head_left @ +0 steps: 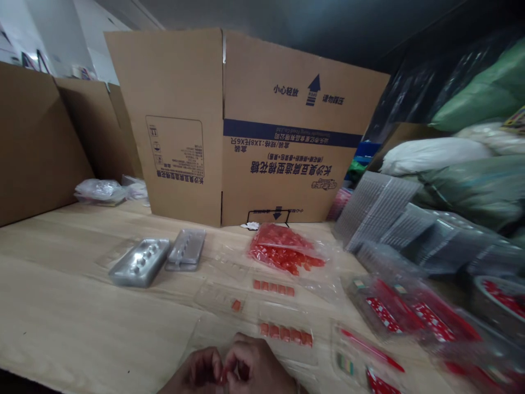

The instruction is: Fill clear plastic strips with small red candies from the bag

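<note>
Lower centre: left hand [200,365] and right hand [256,365] apparently pinch a red piece [223,376], fingers [232,359] closed.

Packing workshop, by the look of it. Big printed carton [283,191] standing on a wood-look table [61,306], print names a food company. Stacked clear plastic trays [373,205] at right, bulky sacks [443,150] behind. Bag of red pieces [283,246] mid-table.
</note>
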`<act>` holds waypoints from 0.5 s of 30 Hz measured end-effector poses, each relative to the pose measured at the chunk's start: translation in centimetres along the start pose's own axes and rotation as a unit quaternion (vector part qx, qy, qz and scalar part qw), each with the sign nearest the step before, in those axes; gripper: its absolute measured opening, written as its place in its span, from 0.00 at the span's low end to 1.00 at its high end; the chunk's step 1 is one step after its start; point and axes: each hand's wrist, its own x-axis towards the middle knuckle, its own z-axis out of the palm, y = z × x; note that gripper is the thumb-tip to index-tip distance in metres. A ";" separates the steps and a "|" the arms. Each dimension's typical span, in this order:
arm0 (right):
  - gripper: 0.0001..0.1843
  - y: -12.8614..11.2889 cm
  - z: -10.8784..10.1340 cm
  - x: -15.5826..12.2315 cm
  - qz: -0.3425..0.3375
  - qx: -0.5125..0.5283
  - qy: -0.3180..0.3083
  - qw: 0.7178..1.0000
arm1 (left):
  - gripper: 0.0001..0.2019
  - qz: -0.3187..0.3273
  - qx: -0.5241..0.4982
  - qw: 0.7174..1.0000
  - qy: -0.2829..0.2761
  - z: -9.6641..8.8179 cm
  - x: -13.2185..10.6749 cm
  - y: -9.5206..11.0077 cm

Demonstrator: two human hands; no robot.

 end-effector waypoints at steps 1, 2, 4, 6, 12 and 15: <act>0.09 0.1 0.1 0.0 -0.006 0.006 0.010 1.000 | 0.23 0.008 0.003 1.000 -0.001 -0.1 0.1 -0.2; 0.09 0.2 0.1 0.0 -0.012 0.011 0.019 1.000 | 0.22 0.013 0.006 1.000 -0.006 -0.2 0.3 -0.3; 0.09 0.5 0.3 -0.1 -0.026 0.019 0.031 0.999 | 0.21 0.015 0.010 1.000 -0.012 -0.5 0.5 -0.7; 0.09 0.6 0.5 -0.1 -0.041 0.025 0.037 0.998 | 0.23 0.024 0.004 1.000 -0.012 -0.7 0.8 -1.2; 0.09 1.0 0.8 -0.1 -0.060 0.026 0.050 0.997 | 0.25 0.024 0.009 1.000 -0.016 -1.0 1.2 -1.8; 0.08 1.2 0.8 -0.1 -0.047 0.008 0.051 0.998 | 0.27 -0.013 0.046 0.999 0.021 -0.5 0.8 -0.6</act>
